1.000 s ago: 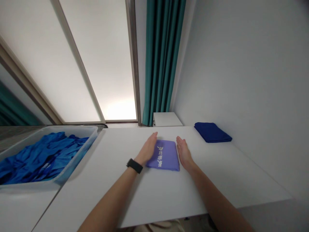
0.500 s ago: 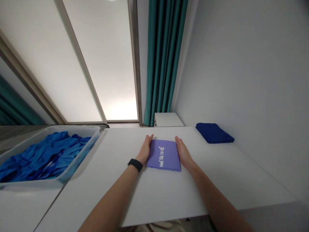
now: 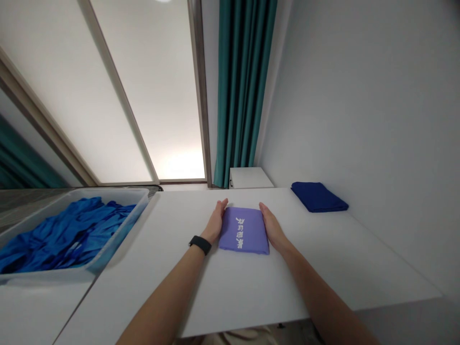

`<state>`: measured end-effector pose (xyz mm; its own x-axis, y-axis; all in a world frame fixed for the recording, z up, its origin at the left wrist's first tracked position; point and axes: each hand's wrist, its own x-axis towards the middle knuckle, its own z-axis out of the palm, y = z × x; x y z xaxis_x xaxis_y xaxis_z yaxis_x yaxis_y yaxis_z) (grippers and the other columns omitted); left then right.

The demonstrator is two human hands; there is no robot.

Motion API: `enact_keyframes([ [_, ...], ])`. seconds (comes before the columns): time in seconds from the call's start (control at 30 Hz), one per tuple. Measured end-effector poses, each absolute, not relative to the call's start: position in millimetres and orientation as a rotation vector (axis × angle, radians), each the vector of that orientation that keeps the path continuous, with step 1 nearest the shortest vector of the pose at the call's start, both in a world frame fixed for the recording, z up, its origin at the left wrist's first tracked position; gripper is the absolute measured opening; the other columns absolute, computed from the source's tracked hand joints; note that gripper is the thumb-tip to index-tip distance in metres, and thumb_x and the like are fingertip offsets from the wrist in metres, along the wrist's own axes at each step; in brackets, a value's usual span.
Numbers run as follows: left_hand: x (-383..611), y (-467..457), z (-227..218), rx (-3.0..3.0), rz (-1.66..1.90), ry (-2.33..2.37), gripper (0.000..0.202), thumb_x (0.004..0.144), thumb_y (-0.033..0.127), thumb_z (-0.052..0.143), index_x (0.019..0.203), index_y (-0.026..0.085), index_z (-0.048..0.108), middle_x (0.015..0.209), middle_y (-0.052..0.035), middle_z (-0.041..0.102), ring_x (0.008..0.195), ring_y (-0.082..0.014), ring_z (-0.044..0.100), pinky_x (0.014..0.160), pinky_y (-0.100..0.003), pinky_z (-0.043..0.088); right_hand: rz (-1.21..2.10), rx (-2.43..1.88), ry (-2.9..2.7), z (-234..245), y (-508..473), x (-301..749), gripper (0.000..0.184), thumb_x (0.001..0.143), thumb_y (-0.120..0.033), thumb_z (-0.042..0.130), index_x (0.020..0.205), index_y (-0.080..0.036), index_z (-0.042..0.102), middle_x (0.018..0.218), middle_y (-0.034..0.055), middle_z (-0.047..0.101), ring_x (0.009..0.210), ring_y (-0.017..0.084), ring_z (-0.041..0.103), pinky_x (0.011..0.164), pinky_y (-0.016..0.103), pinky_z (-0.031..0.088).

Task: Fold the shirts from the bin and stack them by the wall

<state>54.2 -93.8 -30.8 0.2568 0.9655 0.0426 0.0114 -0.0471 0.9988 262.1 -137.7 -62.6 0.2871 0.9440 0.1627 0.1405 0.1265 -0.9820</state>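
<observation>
A folded purple cloth (image 3: 251,231), shaped into a neat near-square with white printed characters on its upper face, lies on the white table in front of me. Along its left edge is my left hand (image 3: 217,221), fingers stretched out and pointing away, with a black band on that wrist. My right hand (image 3: 272,226) lies along the opposite edge, also with straight fingers. Both palms face inward and appear to touch the cloth's sides; neither hand's fingers wrap round it. The undersides of the fingers are hidden.
A translucent white bin (image 3: 94,270) holding crumpled blue fabric (image 3: 72,232) stands at the left. Toward the back right lies a folded navy cloth (image 3: 318,197), near the wall (image 3: 377,120). Behind the white table (image 3: 172,211) are a small white cabinet (image 3: 250,177) and a green curtain (image 3: 244,86).
Almost nothing differs. Both hands stay at the purple cloth's sides, with at most a very slight shift, and the view has tilted a little.
</observation>
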Motion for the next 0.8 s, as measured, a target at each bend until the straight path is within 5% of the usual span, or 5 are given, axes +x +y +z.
enact_keyframes([
  [0.37, 14, -107, -26, 2.505, 0.631, 1.061, 0.059, 0.101, 0.050, 0.026, 0.147, 0.014, 0.038, 0.156, -0.0115, 0.031, 0.145, -0.0213, 0.027, 0.120, -0.041, 0.022, 0.760, -1.462, -1.259, -46, -148, 255, 0.055, 0.094, -0.052, 0.036, 0.138, -0.024, 0.052, 0.150, 0.0044, 0.043, 0.141, 0.019, 0.034, 0.120, 0.041, 0.019],
  [0.8, 9, -120, -18, 2.836, 0.330, 0.892, 0.070, 0.097, 0.060, 0.033, 0.153, 0.019, 0.024, 0.160, -0.0087, 0.020, 0.148, -0.0235, 0.016, 0.119, -0.046, 0.018, 0.501, -1.683, -1.671, -53, -143, 258, 0.055, 0.096, -0.041, 0.030, 0.138, -0.013, 0.051, 0.154, 0.0119, 0.036, 0.144, 0.021, 0.027, 0.120, 0.045, 0.014],
])
